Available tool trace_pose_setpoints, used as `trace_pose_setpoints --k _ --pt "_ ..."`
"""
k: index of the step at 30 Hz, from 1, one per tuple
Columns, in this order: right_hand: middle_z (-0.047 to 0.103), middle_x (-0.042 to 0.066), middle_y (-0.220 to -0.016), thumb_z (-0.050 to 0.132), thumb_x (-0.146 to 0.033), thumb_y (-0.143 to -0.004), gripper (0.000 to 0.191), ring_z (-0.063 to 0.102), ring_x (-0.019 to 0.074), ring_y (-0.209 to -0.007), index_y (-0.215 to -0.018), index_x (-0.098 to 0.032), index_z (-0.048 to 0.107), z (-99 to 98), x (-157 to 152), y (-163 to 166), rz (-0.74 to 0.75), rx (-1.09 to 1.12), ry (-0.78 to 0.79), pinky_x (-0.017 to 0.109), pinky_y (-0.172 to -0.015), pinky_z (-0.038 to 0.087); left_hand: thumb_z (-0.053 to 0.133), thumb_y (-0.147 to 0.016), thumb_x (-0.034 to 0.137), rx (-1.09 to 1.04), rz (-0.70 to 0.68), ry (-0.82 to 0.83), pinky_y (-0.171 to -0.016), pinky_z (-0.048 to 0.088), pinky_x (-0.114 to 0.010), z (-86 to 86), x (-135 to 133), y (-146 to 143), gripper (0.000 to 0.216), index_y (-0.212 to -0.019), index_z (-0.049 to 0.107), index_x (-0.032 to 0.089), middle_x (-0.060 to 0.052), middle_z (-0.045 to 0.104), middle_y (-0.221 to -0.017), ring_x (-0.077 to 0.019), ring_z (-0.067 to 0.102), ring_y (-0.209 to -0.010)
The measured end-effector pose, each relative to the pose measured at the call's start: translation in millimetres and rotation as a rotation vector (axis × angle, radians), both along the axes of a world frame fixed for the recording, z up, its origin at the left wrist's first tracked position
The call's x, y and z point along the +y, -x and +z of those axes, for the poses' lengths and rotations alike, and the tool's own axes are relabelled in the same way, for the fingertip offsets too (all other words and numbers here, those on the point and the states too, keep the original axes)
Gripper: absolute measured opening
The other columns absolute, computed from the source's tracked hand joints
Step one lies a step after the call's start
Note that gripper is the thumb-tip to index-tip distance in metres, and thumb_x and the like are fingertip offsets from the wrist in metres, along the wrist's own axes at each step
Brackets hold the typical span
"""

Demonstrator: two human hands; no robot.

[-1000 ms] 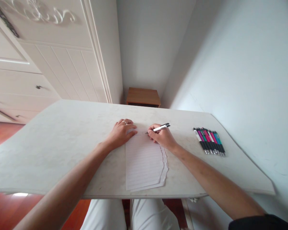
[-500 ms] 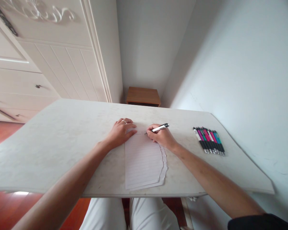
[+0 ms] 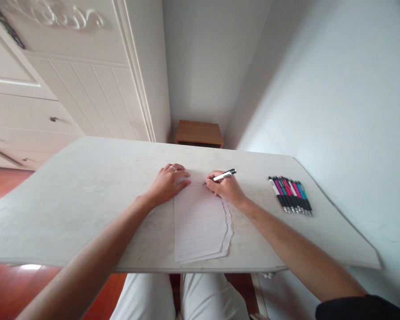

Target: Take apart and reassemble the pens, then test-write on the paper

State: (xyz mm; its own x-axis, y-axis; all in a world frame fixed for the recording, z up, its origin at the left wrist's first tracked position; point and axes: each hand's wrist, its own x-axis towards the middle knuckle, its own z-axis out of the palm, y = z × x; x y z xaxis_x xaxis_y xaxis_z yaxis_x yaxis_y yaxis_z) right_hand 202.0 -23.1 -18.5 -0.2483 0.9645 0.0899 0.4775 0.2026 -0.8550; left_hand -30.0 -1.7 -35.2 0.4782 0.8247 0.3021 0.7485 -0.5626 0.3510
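Two or so lined paper sheets [image 3: 200, 226] with torn right edges lie stacked on the white table. My left hand [image 3: 169, 183] rests on the upper left of the paper, fingers stretched and apart, a ring on one finger. Between the fingers of my right hand [image 3: 227, 189] is a white and black pen [image 3: 224, 175], its tip down at the upper part of the top sheet. Faint handwriting shows to the left of the tip. The tip itself is partly hidden by the fingers.
A row of several colored pens [image 3: 290, 195] lies on the table [image 3: 86, 200] at the right, near the wall [image 3: 336, 111]. Beyond the far edge stands a small wooden cabinet [image 3: 199, 132]. A white wardrobe [image 3: 100, 89] rises at the left.
My right hand and the pen have shifted slightly to the right along the line, and a little more writing shows. My left hand stays in place.
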Motion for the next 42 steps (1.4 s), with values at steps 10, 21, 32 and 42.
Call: trace_pose_setpoints --k 10,21,32,42 --pt "0.059 -0.002 -0.055 0.058 -0.029 -0.076 0.013 0.054 0.0088 -0.043 -0.072 -0.017 0.062 -0.1 -0.7 0.4 -0.005 0.003 -0.001 0.017 -0.041 0.041 0.052 -0.092 0.041 -0.004 0.007 0.004 -0.1 0.042 -0.044 1.3 -0.4 -0.5 0.031 -0.108 0.072 0.023 -0.01 0.063 -0.119 -0.0268 0.054 -0.11" --pt "0.058 -0.003 -0.053 0.056 -0.027 -0.073 0.011 0.052 0.0086 -0.039 -0.069 -0.017 0.06 -0.3 2.3 -0.7 -0.071 0.01 0.024 0.017 -0.035 0.038 0.052 -0.092 0.041 -0.008 0.001 0.015 -0.1 0.042 -0.045 0.9 -0.6 0.2 0.032 -0.109 0.072 0.022 -0.01 0.063 -0.119 -0.0274 0.054 -0.111" --pt "0.06 -0.002 -0.053 0.058 -0.027 -0.075 0.012 0.053 0.0087 -0.041 -0.07 -0.017 0.062 -0.3 2.2 -1.9 -0.037 -0.016 0.017 0.017 -0.039 0.04 0.052 -0.092 0.042 0.001 0.011 0.004 -0.1 0.043 -0.045 -0.3 0.3 0.2 0.032 -0.109 0.072 0.024 -0.009 0.062 -0.12 -0.0266 0.055 -0.11" --pt "0.062 -0.001 -0.057 0.058 -0.03 -0.073 0.014 0.053 0.0089 -0.042 -0.071 -0.017 0.062 0.2 6.6 -3.6 -0.159 0.12 0.078 0.017 -0.036 0.042 0.052 -0.092 0.042 -0.017 0.0 0.005 -0.101 0.042 -0.046 -3.2 2.3 2.2 0.033 -0.109 0.072 0.023 -0.01 0.062 -0.12 -0.0268 0.055 -0.111"
